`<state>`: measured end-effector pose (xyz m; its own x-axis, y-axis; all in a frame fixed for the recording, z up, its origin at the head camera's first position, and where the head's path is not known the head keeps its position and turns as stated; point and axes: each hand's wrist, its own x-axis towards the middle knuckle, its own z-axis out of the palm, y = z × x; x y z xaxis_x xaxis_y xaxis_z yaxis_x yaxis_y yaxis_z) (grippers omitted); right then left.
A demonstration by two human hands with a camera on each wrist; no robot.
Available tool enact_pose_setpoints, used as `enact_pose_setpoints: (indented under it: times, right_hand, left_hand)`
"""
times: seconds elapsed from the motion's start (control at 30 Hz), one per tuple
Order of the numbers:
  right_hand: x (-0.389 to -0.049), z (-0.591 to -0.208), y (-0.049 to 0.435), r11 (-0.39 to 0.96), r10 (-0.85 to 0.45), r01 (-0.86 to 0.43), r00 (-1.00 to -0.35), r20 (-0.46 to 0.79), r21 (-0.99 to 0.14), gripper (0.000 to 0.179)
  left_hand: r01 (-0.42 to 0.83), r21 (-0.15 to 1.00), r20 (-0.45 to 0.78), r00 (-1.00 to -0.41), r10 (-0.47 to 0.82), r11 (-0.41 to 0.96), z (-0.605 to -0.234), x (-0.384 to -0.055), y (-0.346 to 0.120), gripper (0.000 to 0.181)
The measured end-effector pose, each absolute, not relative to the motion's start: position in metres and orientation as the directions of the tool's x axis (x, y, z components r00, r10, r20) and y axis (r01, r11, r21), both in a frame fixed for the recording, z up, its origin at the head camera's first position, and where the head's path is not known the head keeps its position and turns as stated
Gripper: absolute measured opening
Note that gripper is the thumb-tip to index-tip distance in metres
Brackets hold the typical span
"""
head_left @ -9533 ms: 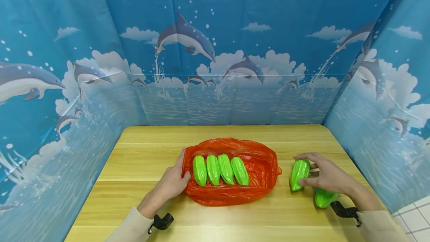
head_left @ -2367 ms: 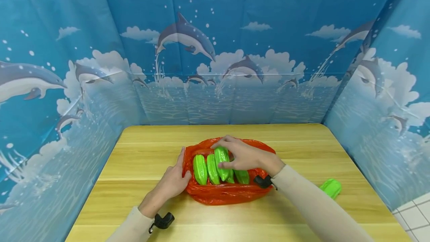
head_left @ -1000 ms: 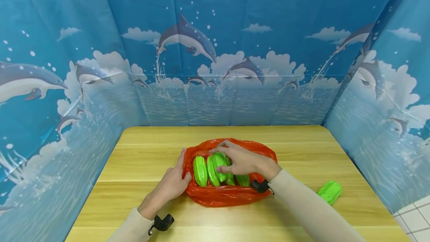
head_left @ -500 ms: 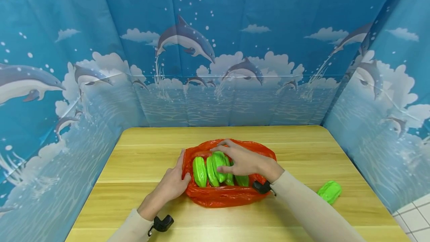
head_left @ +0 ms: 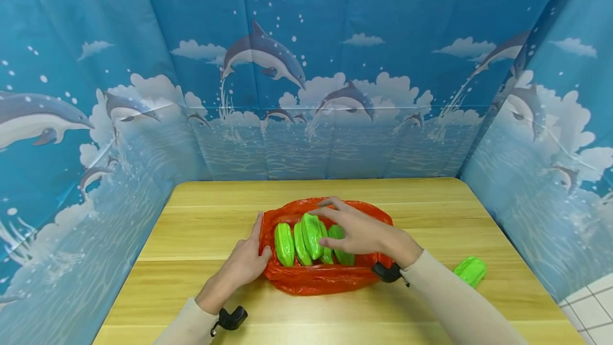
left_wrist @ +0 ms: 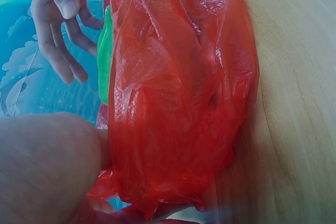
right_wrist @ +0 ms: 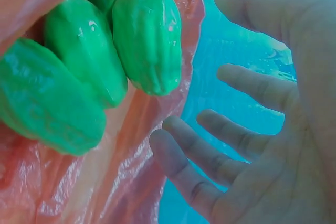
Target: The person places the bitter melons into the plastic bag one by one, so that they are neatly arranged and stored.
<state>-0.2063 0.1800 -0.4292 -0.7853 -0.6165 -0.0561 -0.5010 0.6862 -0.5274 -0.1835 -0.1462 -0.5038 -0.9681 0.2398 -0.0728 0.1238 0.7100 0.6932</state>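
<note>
A red plastic bag (head_left: pixel 325 280) lies spread with its mouth upward on the table. Inside it is a row of glossy green, ridged star fruits (head_left: pixel 284 244); one more star fruit (head_left: pixel 312 236) lies on top of the row. My left hand (head_left: pixel 241 260) grips the bag's left rim, index finger extended along the edge; its other fingers are mostly hidden. Just right of the top fruit hovers my right hand (head_left: pixel 359 230), fingers spread, holding nothing. The right wrist view shows a gap between that hand (right_wrist: pixel 257 145) and the nearest star fruit (right_wrist: pixel 147 40).
A single star fruit (head_left: pixel 471 271) lies on the wooden table (head_left: pixel 210 217) to the right, beside my right sleeve. A blue dolphin-print curtain (head_left: pixel 306 142) encloses the back and both sides. Each wrist wears a black camera (head_left: pixel 232 318).
My right hand brought a star fruit from the right side, set it atop the row and has now released it, drawing back slightly rightward. My left hand has stayed at the bag's rim.
</note>
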Motion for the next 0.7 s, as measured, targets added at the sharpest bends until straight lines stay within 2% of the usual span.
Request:
enact_pose_setpoints:
  times: [0.7]
  right_hand:
    - [-0.188, -0.426, 0.215, 0.691, -0.591, -0.538, -0.805, 0.05, -0.482, 0.066]
  left_hand:
    - [0.133, 0.688, -0.064, -0.968, 0.242, 0.713, -0.505, -0.184, -0.145, 0.098]
